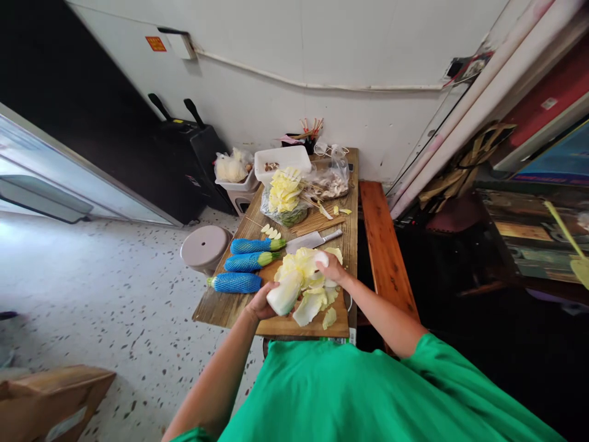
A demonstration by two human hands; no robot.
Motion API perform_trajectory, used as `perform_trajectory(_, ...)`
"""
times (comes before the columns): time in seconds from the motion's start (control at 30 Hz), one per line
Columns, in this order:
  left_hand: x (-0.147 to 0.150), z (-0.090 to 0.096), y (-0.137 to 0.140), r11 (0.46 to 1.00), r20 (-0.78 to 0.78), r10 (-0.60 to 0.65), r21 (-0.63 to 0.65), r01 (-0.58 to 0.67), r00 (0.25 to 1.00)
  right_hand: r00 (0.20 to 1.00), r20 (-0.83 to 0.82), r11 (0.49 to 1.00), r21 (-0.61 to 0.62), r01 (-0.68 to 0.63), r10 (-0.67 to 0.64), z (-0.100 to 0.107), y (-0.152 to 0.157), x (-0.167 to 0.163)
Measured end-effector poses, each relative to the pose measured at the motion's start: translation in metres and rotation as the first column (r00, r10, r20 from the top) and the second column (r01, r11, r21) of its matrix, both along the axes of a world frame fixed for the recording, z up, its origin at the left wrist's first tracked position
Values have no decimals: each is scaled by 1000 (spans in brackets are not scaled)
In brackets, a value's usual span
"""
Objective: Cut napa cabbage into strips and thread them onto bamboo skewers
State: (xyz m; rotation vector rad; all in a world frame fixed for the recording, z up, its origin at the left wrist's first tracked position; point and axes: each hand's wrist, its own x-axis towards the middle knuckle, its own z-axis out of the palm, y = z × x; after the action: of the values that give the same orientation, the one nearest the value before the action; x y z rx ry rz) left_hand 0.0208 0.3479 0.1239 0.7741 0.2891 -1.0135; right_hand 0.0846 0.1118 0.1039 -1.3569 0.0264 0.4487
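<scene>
1. The left hand (262, 302) has its grip closed around the cabbage (282, 296), above the cutting board (341, 317) on the worktop (209, 308).
2. The right hand (335, 270) grips a pale leaf (321, 258); whether it is still attached, I cannot tell.
3. The cabbage probably feels light, with a stiff, perhaps slippery white base.
4. Its yellow frills look soft and easily torn; the thick base seems the surer hold.

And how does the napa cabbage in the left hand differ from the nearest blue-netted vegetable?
The napa cabbage is held in the left hand; the blue-netted vegetable lies on the table. The napa cabbage is unwrapped and pale; the blue-netted vegetable is sleeved in bright mesh. Both are vegetables.
</scene>
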Motion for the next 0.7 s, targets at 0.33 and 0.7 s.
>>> perform_trajectory(0.33, -31, -21, 38, 922, -33, 299, -246, -298, 954, 893, -411, 931, 222, 291, -181, -27, 14, 11)
perform_trajectory(0.7, -52, -35, 62, 830, -24, 500, -273, -487, 866, 810, -571, 966, 109, 235, -132, -26, 61, -16)
